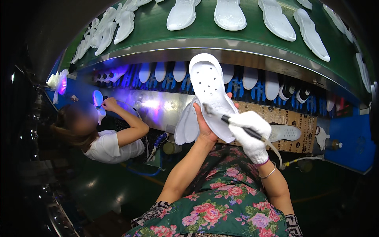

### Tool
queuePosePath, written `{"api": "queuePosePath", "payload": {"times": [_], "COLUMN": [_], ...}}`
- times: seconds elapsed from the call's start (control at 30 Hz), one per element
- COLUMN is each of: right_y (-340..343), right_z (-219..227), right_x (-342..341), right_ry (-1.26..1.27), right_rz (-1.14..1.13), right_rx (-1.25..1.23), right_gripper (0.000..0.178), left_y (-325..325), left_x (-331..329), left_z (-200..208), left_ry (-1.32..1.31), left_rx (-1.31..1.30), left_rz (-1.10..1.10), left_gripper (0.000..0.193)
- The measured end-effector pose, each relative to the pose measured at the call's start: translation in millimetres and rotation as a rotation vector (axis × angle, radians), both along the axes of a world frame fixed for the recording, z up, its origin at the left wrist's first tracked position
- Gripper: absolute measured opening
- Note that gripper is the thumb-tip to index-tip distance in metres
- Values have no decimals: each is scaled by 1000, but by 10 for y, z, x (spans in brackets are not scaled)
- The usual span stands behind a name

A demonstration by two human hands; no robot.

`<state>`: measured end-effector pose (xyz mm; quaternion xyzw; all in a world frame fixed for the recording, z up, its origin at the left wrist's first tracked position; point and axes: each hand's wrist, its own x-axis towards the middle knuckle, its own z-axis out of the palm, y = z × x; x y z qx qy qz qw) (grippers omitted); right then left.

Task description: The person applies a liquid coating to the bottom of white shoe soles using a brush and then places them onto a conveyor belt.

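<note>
A white shoe sole [206, 75] with small dark holes stands tilted in front of me, its inner side facing up. My bare left hand [205, 127] is closed around its lower left edge, with fingertips showing past the far edge. My right hand [252, 134], in a white knit glove, grips a dark-handled brush [226, 118] with a pale hose running from its back end. The brush head is over the inside of the sole, near its middle; whether it touches cannot be told. Several white soles [184, 125] lean together just left of my left hand.
White soles [230, 15] lie along the green conveyor belt [150, 31] ahead, behind a metal edge. Below it, a rack [169, 81] holds soles and shoes. A grey-white sole [286, 133] rests on cardboard [306, 144] at right. A co-worker [112, 142] sits at left under purple light.
</note>
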<state>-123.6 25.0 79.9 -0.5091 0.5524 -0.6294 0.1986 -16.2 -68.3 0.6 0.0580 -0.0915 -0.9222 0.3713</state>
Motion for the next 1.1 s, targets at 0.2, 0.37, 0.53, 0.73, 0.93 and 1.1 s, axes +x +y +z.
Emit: {"api": "queuePosePath", "payload": {"times": [0.2,0.37,0.53,0.73,0.93,1.1], "right_y": [45,-49,20,16,97,56], "right_z": [19,36,-66,-32,-71,-56], "right_x": [119,-14,149,133,256,134], "right_ry": [333,173,371,-59,278,63], "right_rz": [90,66,170,100,237,150], "right_rx": [-38,-3,-19,200,68,197], "right_gripper": [21,16,22,19,19,18], "left_y": [-104,-292,-513,-756,-816,-873], "left_x": [25,66,72,168,175,175], "left_z": [54,91,134,153,267,195], "left_ry": [111,142,154,135,40,116], "left_rx": [32,-65,-162,-344,-303,-351], "left_rz": [-142,-134,-251,-412,-471,-603], "left_gripper": [100,100,96,102,95,91]}}
